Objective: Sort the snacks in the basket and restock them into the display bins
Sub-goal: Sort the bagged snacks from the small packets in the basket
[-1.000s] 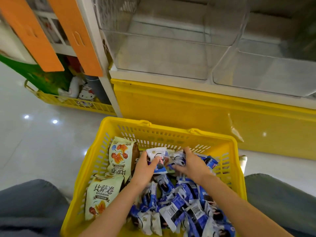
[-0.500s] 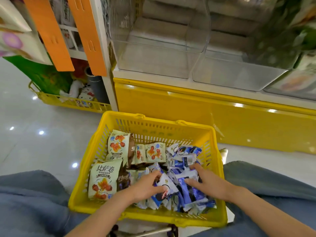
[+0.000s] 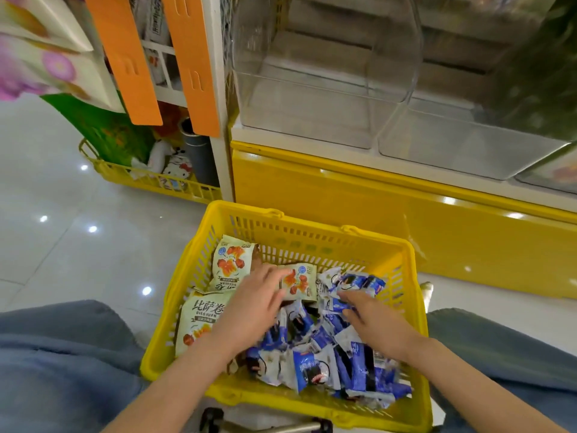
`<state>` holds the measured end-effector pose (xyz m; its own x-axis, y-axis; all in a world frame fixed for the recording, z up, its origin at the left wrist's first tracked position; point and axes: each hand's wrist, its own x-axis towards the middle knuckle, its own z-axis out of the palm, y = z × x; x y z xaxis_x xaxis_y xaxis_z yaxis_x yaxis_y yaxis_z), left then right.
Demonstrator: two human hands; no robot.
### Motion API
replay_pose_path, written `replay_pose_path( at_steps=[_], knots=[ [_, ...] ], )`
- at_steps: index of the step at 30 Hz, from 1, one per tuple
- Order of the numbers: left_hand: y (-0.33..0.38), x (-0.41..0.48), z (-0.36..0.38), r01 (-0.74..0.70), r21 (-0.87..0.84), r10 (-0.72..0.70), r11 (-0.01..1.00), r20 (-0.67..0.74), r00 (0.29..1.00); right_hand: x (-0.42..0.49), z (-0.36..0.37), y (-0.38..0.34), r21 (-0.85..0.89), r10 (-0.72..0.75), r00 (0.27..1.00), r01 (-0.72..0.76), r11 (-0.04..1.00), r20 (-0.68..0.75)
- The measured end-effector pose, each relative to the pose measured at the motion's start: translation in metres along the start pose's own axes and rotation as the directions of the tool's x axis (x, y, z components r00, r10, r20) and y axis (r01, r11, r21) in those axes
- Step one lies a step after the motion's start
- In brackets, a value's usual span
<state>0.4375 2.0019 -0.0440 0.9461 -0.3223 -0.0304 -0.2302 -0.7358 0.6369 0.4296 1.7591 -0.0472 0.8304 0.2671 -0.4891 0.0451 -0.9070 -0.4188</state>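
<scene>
Sorting step in hand: yellow slotted plastic basket [image 3: 312, 225] between the person's knees, contents part-divided. Left side: cream foil packets with orange print [image 3: 231, 267]. Left hand [image 3: 249, 307]: fingers nearly straight, tips on a smaller cream packet [image 3: 298, 282], no grip evident. Centre-right: heap of blue-and-white wrapped snacks [image 3: 315, 367]. Right hand [image 3: 381, 326]: spread flat on the heap, holding nothing. Clear plastic display bins [image 3: 312, 120] above: nearest two show no stock. Next move, by judgement: gather one kind and lift it to a bin.

Rightmost display bin [image 3: 557, 175] half beyond right edge; blurry print on blue packets [image 3: 315, 367].
</scene>
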Motion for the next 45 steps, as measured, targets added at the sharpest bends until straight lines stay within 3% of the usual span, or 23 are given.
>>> replay_pose_path(
  at_steps=[2,4,6,8,11,16,19,24,26,29,33,35,36,38,41,43,45],
  knots=[
    [-0.026,0.013,-0.029,0.112,-0.004,-0.109,0.994,-0.26,0.959,0.032,0.0,-0.006,0.097,0.042,0.998,-0.037,0.995,-0.048],
    [-0.057,0.021,-0.051,0.273,0.014,-0.245,0.962,-0.398,0.884,0.066,0.008,-0.01,0.136,0.114,0.992,-0.108,0.985,-0.043],
    [-0.088,0.024,-0.057,0.458,0.033,-0.412,0.888,-0.384,0.826,0.095,0.023,-0.01,0.188,0.222,0.975,-0.223,0.957,0.022],
    [-0.109,0.02,-0.052,0.537,0.011,-0.511,0.844,-0.293,0.808,0.117,0.042,-0.008,0.29,0.315,0.946,-0.325,0.9,0.083],
    [-0.122,0.015,-0.04,0.525,-0.11,-0.536,0.844,-0.143,0.832,0.137,0.068,-0.007,0.406,0.407,0.906,-0.419,0.812,0.119],
    [-0.127,0.014,-0.033,0.471,-0.119,-0.486,0.874,-0.243,0.84,0.163,0.085,-0.008,0.526,0.551,0.83,-0.507,0.683,0.084],
    [-0.126,0.014,-0.032,0.462,-0.13,-0.48,0.877,-0.248,0.842,0.169,0.083,-0.006,0.484,0.601,0.798,-0.548,0.682,0.057],
    [-0.128,0.016,-0.03,0.48,-0.138,-0.499,0.867,-0.264,0.826,0.16,0.073,-0.017,0.535,0.626,0.767,-0.475,0.699,-0.138],
    [-0.128,0.015,-0.029,0.497,-0.125,-0.512,0.859,-0.271,0.815,0.151,0.062,-0.025,0.544,0.577,0.795,-0.405,0.735,-0.188],
    [-0.128,0.015,-0.028,0.518,-0.123,-0.531,0.846,-0.269,0.803,0.13,0.032,-0.041,0.425,0.423,0.87,-0.293,0.857,-0.254],
    [-0.117,0.02,-0.034,0.559,-0.175,-0.585,0.811,-0.293,0.757,0.095,-0.017,-0.069,0.197,0.074,0.907,0.01,0.98,-0.415],
    [-0.099,0.022,-0.04,0.458,-0.207,-0.502,0.865,-0.401,0.767,0.078,-0.038,-0.088,0.064,-0.101,0.887,0.144,0.987,-0.451],
    [-0.088,0.024,-0.044,0.357,-0.235,-0.424,0.904,-0.397,0.814,0.071,-0.046,-0.098,0.013,-0.171,0.878,0.197,0.98,-0.448],
    [-0.065,0.028,-0.054,0.181,-0.365,-0.262,0.913,-0.186,0.947,0.061,-0.059,-0.118,-0.052,-0.283,0.869,0.288,0.956,-0.406],
    [-0.044,0.028,-0.07,0.144,-0.578,-0.096,0.803,0.114,0.989,0.055,-0.076,-0.143,-0.056,-0.401,0.876,0.401,0.914,-0.266],
    [-0.039,0.025,-0.079,0.177,-0.656,-0.101,0.734,0.153,0.983,0.055,-0.085,-0.155,0.047,-0.42,0.885,0.437,0.898,-0.199],
    [-0.037,0.022,-0.085,0.185,-0.72,-0.167,0.669,0.098,0.981,0.058,-0.089,-0.163,0.214,-0.35,0.888,0.419,0.882,-0.297]
  ],
)
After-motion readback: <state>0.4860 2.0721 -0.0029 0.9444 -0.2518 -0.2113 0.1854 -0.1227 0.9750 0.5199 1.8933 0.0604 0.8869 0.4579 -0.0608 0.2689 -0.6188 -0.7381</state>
